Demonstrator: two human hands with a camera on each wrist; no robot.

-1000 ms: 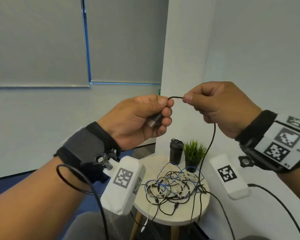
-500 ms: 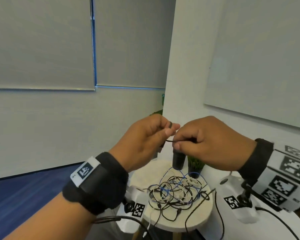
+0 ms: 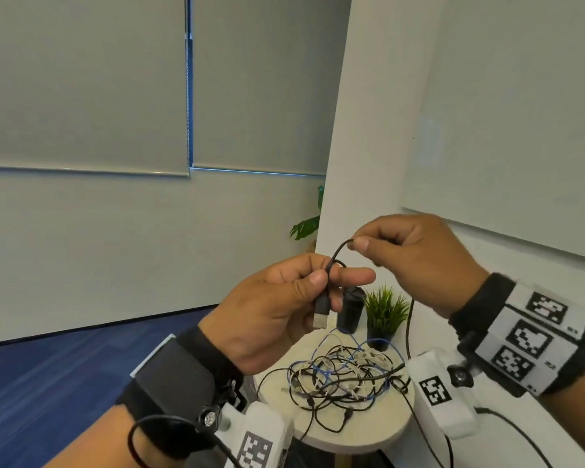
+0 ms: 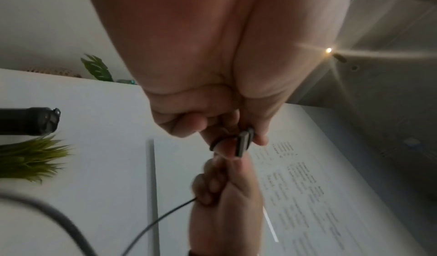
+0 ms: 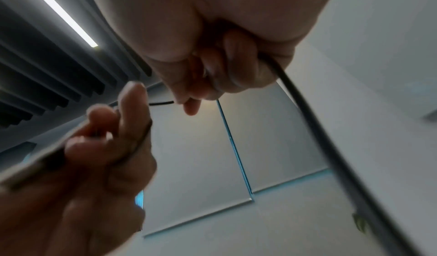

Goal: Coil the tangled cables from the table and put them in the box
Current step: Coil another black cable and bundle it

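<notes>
My left hand (image 3: 304,292) pinches a black cable just above its USB plug (image 3: 322,310), which hangs down from my fingers. A small loop of the same cable (image 3: 336,253) rises to my right hand (image 3: 399,248), which pinches it between thumb and forefinger. From there the cable drops down (image 3: 408,329) to the tangle of black, white and blue cables (image 3: 345,369) on the small round table (image 3: 368,430). The left wrist view shows the plug (image 4: 243,144) in my fingertips. In the right wrist view the cable (image 5: 307,114) leaves my fist. No box is in view.
A black cup (image 3: 351,310) and a small green potted plant (image 3: 384,312) stand at the back of the table by the white wall. Blue carpet (image 3: 65,373) lies to the left. A whiteboard (image 3: 520,130) hangs on the right wall.
My hands have drawn apart: the right hand has risen with the cable, forming a short loop. The USB plug now hangs in plain sight below my left fingers.
</notes>
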